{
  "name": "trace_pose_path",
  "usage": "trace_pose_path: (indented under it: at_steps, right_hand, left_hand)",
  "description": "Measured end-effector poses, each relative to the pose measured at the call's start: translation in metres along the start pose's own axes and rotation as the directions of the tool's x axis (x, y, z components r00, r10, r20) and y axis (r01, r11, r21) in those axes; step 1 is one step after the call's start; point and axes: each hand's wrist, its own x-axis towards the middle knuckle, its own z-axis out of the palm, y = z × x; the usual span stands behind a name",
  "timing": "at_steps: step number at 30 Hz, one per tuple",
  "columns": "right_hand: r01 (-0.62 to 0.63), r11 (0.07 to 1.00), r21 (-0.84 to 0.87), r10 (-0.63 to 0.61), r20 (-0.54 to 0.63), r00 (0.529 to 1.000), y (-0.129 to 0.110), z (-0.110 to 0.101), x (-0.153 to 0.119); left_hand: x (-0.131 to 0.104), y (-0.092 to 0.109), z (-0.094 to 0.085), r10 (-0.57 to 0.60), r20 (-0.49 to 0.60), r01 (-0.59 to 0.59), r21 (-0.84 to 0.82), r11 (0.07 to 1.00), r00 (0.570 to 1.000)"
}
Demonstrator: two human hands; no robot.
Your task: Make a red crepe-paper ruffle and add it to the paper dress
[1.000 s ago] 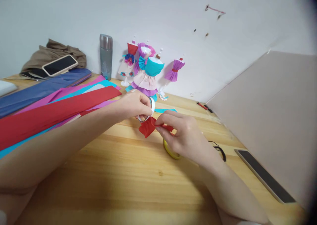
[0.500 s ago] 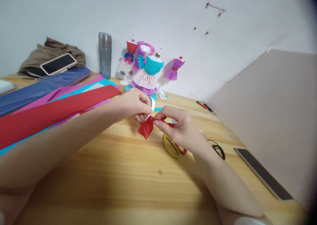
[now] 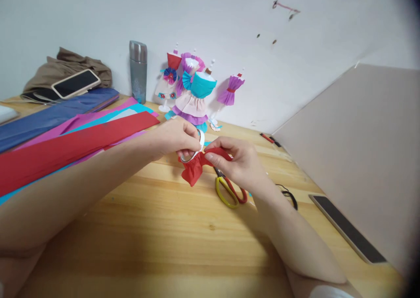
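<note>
Raised slightly since earlier, my right hand point(image 3: 241, 160) pinches a red paper-like strip point(image 3: 192, 172), my left hand point(image 3: 179, 136) a white circular ring point(image 3: 202, 138).

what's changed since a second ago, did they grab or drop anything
The right hand has moved up and slightly left in the picture, raising its end of the red piece and uncovering more of the scissors. Nothing was visibly grabbed or dropped: the right hand still pinches the red piece, and the left hand still holds the tape roll. The bottle stayed put.
</note>
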Motion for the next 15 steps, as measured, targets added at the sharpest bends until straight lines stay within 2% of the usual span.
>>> trace_pose_path:
  at_steps: [5, 15]
  right_hand:
    - [-0.026, 1.000, -0.013, 0.027, 0.050, 0.998, 0.0033, 0.0009, 0.0011]
    - [0.167, 0.983, -0.071, -0.163, 0.060, 0.985, -0.0030, 0.0030, 0.0000]
  left_hand:
    - [-0.0009, 0.0003, -0.0002, 0.009, -0.002, -0.009, 0.002, 1.000, 1.000]
    - [0.0023, -0.0061, 0.0016, 0.014, 0.036, -0.014, -0.008, 1.000, 0.999]
